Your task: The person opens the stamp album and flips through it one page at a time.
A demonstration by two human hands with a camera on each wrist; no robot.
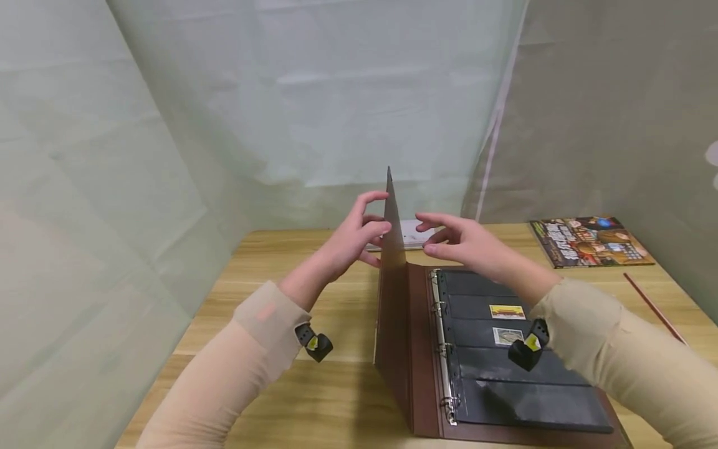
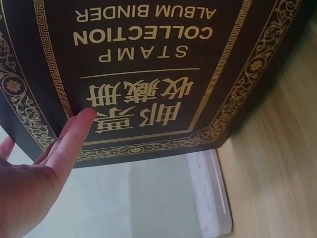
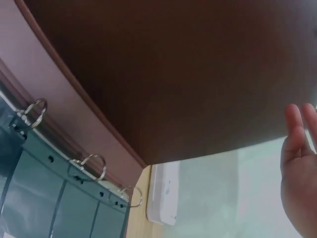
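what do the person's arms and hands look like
Both sleeves are beige; the left cuff has a pinkish patch. Near each wrist sits a black strapped device with yellow marking. The left hand and right hand are bare.

I count one binder (image 1: pixel 395 324) on one surface (image 1: pixel 336 393), with two hands of mine at its raised cover: one left hand (image 1: pixel 356 238), one right hand (image 1: pixel 470 243). Inside the binder I make out four metal rings (image 1: pixel 437 307), five pockets (image 1: pixel 541 402) on the top page and two stamps (image 1: pixel 507 312), one yellow, one grey. Right of the binder I have one magazine (image 1: pixel 594 243) and one stick (image 1: pixel 654 306); behind the binder, one white object (image 1: pixel 414 236). I wear two sleeves (image 1: pixel 230 368) and two black wrist devices (image 1: pixel 318 347).
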